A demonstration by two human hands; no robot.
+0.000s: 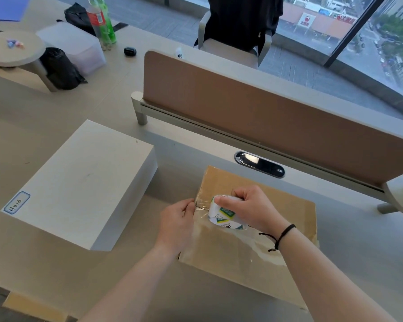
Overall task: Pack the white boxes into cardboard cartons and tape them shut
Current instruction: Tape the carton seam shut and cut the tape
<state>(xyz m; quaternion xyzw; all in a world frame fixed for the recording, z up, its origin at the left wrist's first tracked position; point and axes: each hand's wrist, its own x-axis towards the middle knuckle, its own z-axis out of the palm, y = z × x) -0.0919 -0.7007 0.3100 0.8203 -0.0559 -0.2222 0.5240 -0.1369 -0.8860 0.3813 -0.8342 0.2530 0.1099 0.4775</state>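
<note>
A handwritten label (pixel 16 203) on the near left corner of the white box (pixel 79 184) reads "H016" inside a blue pen border — well to the left of the left hand's fingers (pixel 189 205). The tape roll (pixel 223 213), under the right hand's fingers (pixel 221 201), carries a green and white paper core with the letters "de" legible upside down just below the thumb — the rest is too blurred to read. Outside the window, a red and white sign (pixel 306 20) on a building bears characters too small to make out.
</note>
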